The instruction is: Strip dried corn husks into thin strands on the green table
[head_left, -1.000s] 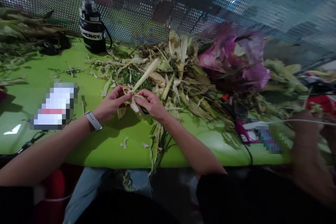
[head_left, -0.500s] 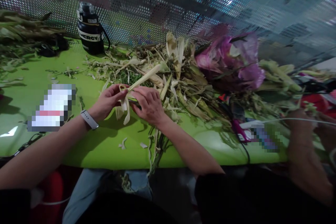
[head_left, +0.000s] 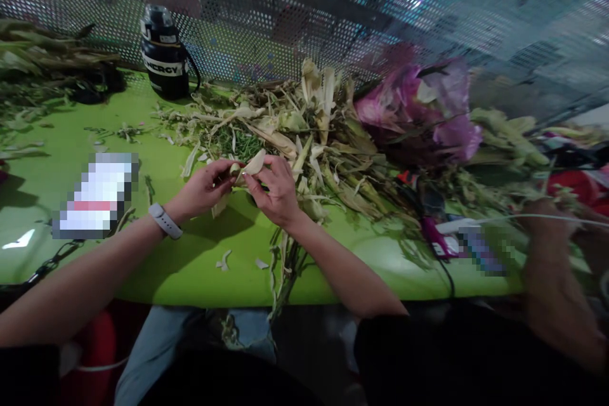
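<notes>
My left hand (head_left: 208,187), with a pale watch band on its wrist, is closed, thumb and fingers pinching a curled end of a pale corn husk (head_left: 254,163). Close beside it, my right hand (head_left: 276,195) is closed too, with thumb and forefinger on the broader part of the husk. Both hands are just above the green table, and part of the husk is hidden behind the fingers. Directly beyond them lies a heap of dried husks and stalks (head_left: 328,114). A few pale scraps (head_left: 224,260) lie nearer the table's front edge.
A dark bottle (head_left: 165,60) stands at the back left, before a perforated metal screen (head_left: 238,6). A blurred-out phone (head_left: 98,193) lies on the left. Right of the heap are a pink plastic bag (head_left: 419,108) and another person's arm (head_left: 547,260).
The long husk strip that pointed up and away from my hands now shows only as a short folded piece between them. My right fingers have shifted their hold on it.
</notes>
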`<act>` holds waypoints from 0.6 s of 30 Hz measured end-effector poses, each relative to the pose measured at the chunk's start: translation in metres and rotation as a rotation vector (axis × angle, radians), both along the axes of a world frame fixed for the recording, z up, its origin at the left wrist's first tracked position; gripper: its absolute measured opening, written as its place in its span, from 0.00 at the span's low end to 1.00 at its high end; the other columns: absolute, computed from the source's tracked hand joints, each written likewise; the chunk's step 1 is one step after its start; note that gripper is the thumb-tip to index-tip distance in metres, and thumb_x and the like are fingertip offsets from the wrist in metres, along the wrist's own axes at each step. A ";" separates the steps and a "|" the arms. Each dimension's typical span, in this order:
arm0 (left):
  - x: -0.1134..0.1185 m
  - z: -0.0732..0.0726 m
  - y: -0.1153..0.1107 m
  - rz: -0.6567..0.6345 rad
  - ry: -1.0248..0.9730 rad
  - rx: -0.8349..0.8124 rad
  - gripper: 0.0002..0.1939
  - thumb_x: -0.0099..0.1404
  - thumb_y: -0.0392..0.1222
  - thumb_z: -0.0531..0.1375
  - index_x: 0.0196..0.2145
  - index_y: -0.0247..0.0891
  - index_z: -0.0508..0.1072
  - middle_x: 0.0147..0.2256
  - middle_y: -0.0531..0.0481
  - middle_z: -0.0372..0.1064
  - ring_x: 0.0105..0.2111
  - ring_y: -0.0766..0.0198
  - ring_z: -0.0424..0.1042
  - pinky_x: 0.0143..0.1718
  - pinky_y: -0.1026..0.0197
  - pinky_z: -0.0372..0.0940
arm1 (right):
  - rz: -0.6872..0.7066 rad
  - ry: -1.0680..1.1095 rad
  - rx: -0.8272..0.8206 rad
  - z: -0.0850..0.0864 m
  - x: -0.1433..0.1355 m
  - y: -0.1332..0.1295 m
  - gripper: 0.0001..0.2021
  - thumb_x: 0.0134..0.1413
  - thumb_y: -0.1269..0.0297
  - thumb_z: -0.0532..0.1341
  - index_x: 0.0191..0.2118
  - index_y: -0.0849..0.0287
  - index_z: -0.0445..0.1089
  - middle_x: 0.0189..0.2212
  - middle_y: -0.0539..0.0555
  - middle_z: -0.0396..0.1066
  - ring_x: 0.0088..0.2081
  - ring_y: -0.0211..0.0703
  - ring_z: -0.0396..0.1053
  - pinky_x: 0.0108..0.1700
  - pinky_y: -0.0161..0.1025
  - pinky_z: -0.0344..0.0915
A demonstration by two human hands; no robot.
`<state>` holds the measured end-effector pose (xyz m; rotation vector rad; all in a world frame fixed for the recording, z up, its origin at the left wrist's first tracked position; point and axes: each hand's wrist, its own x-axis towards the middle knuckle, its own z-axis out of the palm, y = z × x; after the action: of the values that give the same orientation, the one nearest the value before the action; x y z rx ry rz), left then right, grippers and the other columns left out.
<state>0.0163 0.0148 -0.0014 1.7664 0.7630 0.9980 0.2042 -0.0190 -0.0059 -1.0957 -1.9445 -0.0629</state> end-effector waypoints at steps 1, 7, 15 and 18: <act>0.000 0.002 -0.001 0.009 0.028 0.045 0.10 0.61 0.44 0.63 0.40 0.38 0.76 0.35 0.46 0.71 0.36 0.59 0.67 0.39 0.59 0.64 | 0.002 0.058 -0.058 0.001 -0.001 0.000 0.10 0.63 0.61 0.56 0.37 0.58 0.73 0.39 0.59 0.70 0.44 0.47 0.67 0.48 0.45 0.63; 0.001 0.008 -0.009 -0.017 -0.042 -0.119 0.12 0.65 0.48 0.59 0.40 0.38 0.76 0.35 0.48 0.69 0.35 0.62 0.66 0.36 0.61 0.64 | 0.096 0.417 -0.522 -0.002 -0.005 0.000 0.14 0.62 0.52 0.56 0.34 0.58 0.67 0.27 0.50 0.66 0.30 0.37 0.62 0.34 0.36 0.61; 0.003 0.000 -0.004 0.025 -0.166 -0.308 0.16 0.56 0.46 0.68 0.40 0.35 0.76 0.36 0.49 0.73 0.35 0.65 0.69 0.38 0.63 0.64 | 0.179 0.741 -0.787 -0.002 -0.009 0.003 0.12 0.53 0.53 0.62 0.33 0.57 0.66 0.26 0.48 0.67 0.26 0.35 0.65 0.30 0.34 0.66; -0.001 -0.002 0.004 0.112 -0.240 -0.444 0.15 0.55 0.46 0.69 0.37 0.35 0.77 0.33 0.49 0.73 0.29 0.68 0.68 0.32 0.65 0.62 | 0.237 0.860 -0.903 0.007 -0.002 0.005 0.11 0.52 0.58 0.62 0.39 0.56 0.67 0.29 0.49 0.73 0.27 0.37 0.71 0.32 0.37 0.70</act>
<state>0.0156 0.0186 -0.0031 1.2121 0.8590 1.0010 0.2023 -0.0143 0.0011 -1.1292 -1.2498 1.3033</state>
